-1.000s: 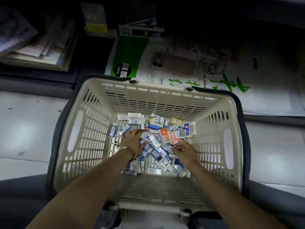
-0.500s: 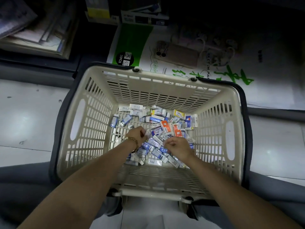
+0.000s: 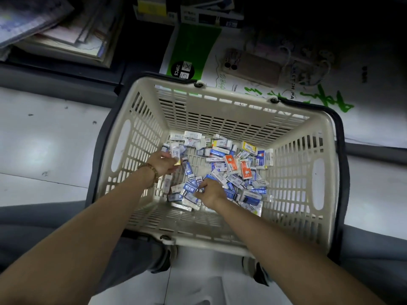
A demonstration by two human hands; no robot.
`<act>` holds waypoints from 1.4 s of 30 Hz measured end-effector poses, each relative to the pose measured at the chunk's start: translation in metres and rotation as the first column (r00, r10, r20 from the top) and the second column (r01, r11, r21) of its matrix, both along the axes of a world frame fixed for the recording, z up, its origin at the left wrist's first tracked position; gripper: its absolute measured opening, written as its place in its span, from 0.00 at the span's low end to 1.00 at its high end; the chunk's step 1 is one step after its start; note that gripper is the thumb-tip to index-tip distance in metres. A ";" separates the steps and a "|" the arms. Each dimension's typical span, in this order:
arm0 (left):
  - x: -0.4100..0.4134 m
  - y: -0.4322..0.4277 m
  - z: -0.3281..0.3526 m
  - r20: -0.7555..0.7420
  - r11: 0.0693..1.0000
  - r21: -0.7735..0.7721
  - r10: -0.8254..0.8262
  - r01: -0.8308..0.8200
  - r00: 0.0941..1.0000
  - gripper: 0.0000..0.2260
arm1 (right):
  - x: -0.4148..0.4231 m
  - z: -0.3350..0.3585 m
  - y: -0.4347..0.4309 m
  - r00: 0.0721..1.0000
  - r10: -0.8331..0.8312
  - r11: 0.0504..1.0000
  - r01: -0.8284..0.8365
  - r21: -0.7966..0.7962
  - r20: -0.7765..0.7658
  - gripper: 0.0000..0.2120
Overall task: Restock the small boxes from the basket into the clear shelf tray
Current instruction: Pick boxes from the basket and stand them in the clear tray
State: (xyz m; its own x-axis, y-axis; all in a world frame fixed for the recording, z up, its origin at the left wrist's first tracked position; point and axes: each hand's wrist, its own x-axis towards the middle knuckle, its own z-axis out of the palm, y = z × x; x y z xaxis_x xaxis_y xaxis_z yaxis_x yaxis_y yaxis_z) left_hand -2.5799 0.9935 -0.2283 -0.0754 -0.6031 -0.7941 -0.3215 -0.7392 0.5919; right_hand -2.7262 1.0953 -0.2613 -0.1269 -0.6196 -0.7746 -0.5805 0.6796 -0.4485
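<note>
A cream plastic basket (image 3: pixel 141 133) with dark handles stands on the floor in front of me. Several small boxes (image 3: pixel 231 166), blue, white and orange, lie loose on its bottom. My left hand (image 3: pixel 161 162), with a bead bracelet at the wrist, is down at the left side of the pile, its fingers curled around a few small boxes. My right hand (image 3: pixel 209 191) rests on the near middle of the pile, fingers pinched on a blue box (image 3: pixel 191 188). The clear shelf tray is not in view.
A large white and green carton (image 3: pixel 330 80) lies flat behind the basket. A low dark shelf with stacked paper packs (image 3: pixel 57 34) is at the top left. Pale floor tiles (image 3: pixel 44 150) flank the basket. My knees are at the bottom.
My left hand has slid left from the pile's middle to the basket's left side with boxes in it. My right hand has moved left and nearer onto blue boxes. The view shifted.
</note>
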 end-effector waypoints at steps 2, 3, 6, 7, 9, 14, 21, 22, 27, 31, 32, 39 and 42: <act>0.004 0.005 0.002 -0.050 0.999 0.033 0.027 -0.026 0.998 0.04 | 0.002 -0.001 0.000 0.999 0.034 0.999 -0.034 0.020 -0.016 0.15; 0.005 0.007 0.003 -0.066 0.998 0.050 0.029 -0.026 0.997 0.04 | 0.003 0.000 0.000 1.000 0.030 0.999 -0.030 0.027 -0.004 0.12; 0.007 0.006 0.008 -0.087 0.998 0.063 0.018 -0.012 0.996 0.05 | 0.001 0.000 0.001 0.997 -0.047 0.998 0.045 0.036 0.055 0.14; 0.008 0.006 0.010 -0.093 0.998 0.064 0.006 0.000 0.996 0.07 | -0.001 0.000 0.002 0.994 -0.084 0.996 0.081 0.038 0.073 0.14; 0.009 0.005 0.013 -0.128 0.998 0.062 -0.019 0.028 0.992 0.15 | -0.009 -0.001 0.003 0.960 -0.217 0.976 0.209 0.063 0.175 0.12; 0.005 0.007 0.020 -0.195 0.997 0.071 -0.020 0.035 0.981 0.26 | -0.035 0.010 0.003 0.820 -0.464 0.885 0.410 0.222 0.336 0.26; -0.006 0.013 0.036 -0.175 0.993 0.115 0.041 -0.021 0.984 0.13 | -0.042 0.024 0.001 0.615 -0.693 0.720 0.621 0.311 0.377 0.25; -0.006 0.014 0.037 -0.170 0.994 0.107 0.033 -0.015 0.985 0.13 | -0.043 0.026 0.000 0.601 -0.713 0.698 0.654 0.290 0.362 0.25; -0.005 0.016 0.043 -0.228 0.994 0.103 0.059 -0.036 0.972 0.16 | -0.043 0.045 -0.011 0.569 -0.626 0.744 0.641 0.188 0.533 0.22; -0.007 0.019 0.049 -0.265 0.998 0.057 -0.003 0.019 0.964 0.34 | -0.027 0.062 -0.024 0.535 -0.469 0.850 0.490 0.193 0.703 0.12; -0.006 0.019 0.050 -0.244 0.999 0.018 -0.022 0.028 0.970 0.38 | -0.021 0.065 -0.026 0.535 -0.439 0.871 0.451 0.196 0.722 0.13; 0.018 -0.006 0.068 -0.148 0.971 -0.233 0.026 -0.060 0.989 0.19 | 0.004 0.057 -0.014 0.802 -0.094 0.978 -0.036 0.206 0.590 0.20; 0.027 -0.014 0.074 -0.157 0.958 -0.284 -0.016 -0.030 0.988 0.17 | 0.014 0.044 -0.006 0.869 0.298 0.903 -0.391 0.177 0.396 0.21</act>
State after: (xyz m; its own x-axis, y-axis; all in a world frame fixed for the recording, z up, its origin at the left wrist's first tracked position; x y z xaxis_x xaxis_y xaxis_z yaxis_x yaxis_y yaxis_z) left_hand -2.5528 0.9794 -0.1540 -0.1792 -0.8030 -0.5683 -0.2039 -0.5348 0.8200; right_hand -2.7120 1.0891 -0.2172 0.3676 -0.3583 -0.8582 -0.6333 0.5793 -0.5132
